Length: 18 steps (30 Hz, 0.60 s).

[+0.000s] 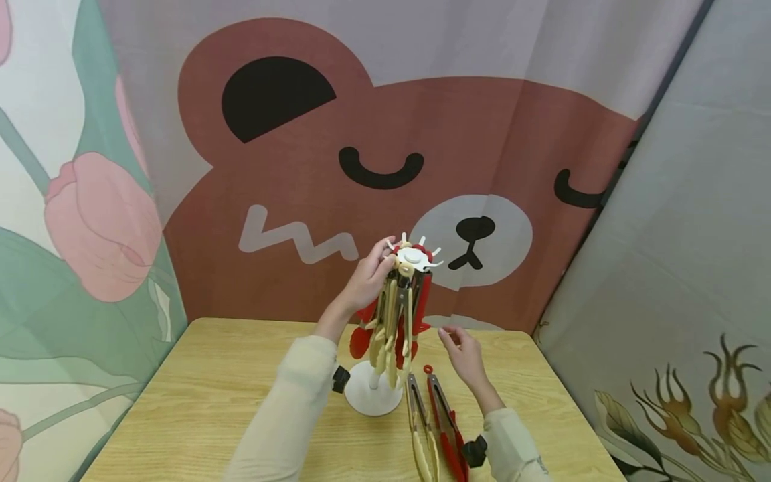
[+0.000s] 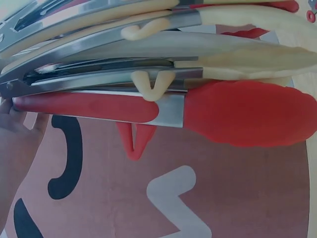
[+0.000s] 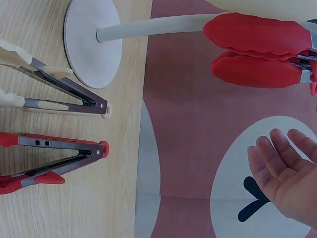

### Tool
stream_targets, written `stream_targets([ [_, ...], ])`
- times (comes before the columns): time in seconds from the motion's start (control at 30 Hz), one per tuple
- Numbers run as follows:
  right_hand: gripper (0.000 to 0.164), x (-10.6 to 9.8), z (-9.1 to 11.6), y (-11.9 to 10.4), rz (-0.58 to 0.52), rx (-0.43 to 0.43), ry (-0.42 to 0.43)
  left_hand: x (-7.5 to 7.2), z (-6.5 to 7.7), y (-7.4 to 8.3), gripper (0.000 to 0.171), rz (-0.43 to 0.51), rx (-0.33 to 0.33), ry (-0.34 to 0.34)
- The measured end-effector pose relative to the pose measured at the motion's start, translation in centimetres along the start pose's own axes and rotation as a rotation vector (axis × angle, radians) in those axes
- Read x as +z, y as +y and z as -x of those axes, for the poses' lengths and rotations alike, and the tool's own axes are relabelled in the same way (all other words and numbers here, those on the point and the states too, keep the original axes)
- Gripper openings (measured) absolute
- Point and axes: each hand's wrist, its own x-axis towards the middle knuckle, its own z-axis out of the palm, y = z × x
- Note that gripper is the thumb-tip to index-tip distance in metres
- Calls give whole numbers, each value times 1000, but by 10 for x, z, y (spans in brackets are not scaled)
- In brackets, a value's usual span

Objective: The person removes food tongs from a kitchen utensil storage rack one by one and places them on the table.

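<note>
A white rotating utensil stand (image 1: 373, 400) carries several tongs with cream and red heads, hung from the hooks of its white top (image 1: 415, 258). My left hand (image 1: 369, 274) holds the left side of that top, thumb and fingers about its rim. In the left wrist view, red tongs (image 2: 247, 114) hang nearest this hand. My right hand (image 1: 466, 358) is in the air right of the stand, fingers loosely bent, with nothing in it. On the table below lie cream tongs (image 1: 421, 428) and red tongs (image 1: 446, 428), their jaws spread apart.
The wooden table (image 1: 241, 388) reaches to a curtain (image 1: 289, 221) printed with a bear. A flowered curtain (image 1: 72, 268) hangs on the left and a grey one (image 1: 674, 268) on the right. The stand's round base (image 3: 91, 64) rests near the table's far edge.
</note>
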Motion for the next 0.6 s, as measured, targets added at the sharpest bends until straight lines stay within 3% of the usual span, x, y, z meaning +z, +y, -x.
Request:
stream_targets([
  [0.3,29,1,0,0,-20,14,-21,-1,2,0,43,-23,10,46],
  [0.6,27,4,0,-1,-35,10,-25,-5,2,-2,45,-4,-3,21],
])
